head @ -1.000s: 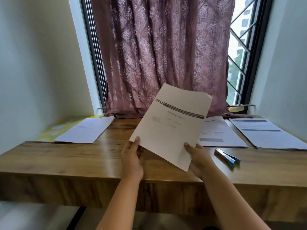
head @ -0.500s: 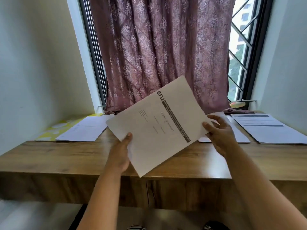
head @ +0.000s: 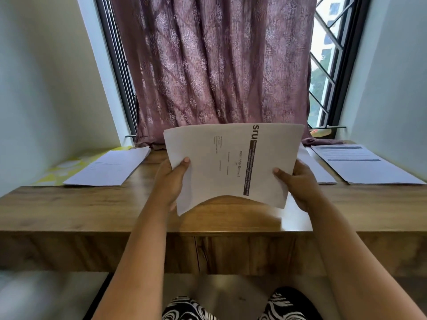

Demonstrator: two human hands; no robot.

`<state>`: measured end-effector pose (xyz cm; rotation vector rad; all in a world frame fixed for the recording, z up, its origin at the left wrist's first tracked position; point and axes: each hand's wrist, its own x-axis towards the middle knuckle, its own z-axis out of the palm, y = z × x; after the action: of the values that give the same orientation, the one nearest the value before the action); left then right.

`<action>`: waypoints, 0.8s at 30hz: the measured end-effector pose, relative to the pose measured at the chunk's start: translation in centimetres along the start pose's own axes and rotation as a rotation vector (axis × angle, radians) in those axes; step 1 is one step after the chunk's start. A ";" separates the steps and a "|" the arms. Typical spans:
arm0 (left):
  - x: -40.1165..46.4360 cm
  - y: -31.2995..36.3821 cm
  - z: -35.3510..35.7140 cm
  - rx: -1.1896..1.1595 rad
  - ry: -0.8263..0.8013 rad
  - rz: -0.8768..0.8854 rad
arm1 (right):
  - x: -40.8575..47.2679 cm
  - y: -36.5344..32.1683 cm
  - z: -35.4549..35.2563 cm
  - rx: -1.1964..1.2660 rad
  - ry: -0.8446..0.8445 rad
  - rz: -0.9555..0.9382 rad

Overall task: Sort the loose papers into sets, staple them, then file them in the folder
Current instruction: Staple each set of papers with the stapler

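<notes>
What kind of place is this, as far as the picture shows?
Probably a room in a home, used as a study corner: a wooden desk set against a grilled window with a mauve patterned curtain, and printed paper stacks laid out on the desk.

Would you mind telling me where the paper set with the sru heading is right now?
In the head view, the sru paper set is centre frame, turned sideways above the desk, held between the left hand and right hand.
</notes>
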<state>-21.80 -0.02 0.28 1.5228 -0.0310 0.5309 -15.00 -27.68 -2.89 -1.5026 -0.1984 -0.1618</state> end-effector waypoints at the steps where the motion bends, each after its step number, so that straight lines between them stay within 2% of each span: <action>1: -0.1 -0.4 0.3 -0.041 0.016 0.018 | -0.2 0.5 0.1 -0.025 0.035 -0.014; 4: -1.0 -2.5 0.7 -0.118 0.169 0.067 | -0.8 2.5 0.5 -0.108 0.059 -0.007; 6: -1.4 -4.2 0.9 -0.052 0.238 0.056 | -1.1 3.2 0.7 -0.117 0.033 0.011; 8: -2.0 -5.2 1.3 0.047 0.240 0.045 | -1.2 3.4 0.9 -0.113 0.014 0.028; 14: -2.3 -4.4 1.5 0.155 0.200 0.140 | -1.0 3.0 0.8 -0.176 0.092 -0.094; 19: -2.2 -5.3 0.5 0.089 0.210 -0.051 | -1.4 4.8 0.1 -0.272 0.005 0.033; 21: -2.0 -4.9 0.0 0.020 0.219 -0.083 | -1.3 4.6 -0.3 -0.193 0.044 0.023; 24: -1.3 -4.1 -0.4 -0.074 0.211 -0.234 | -0.8 3.3 -0.7 -0.061 0.087 -0.010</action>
<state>-21.64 0.09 -4.08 1.3695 0.2846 0.4936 -15.00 -28.23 -6.27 -1.5517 -0.1321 -0.2429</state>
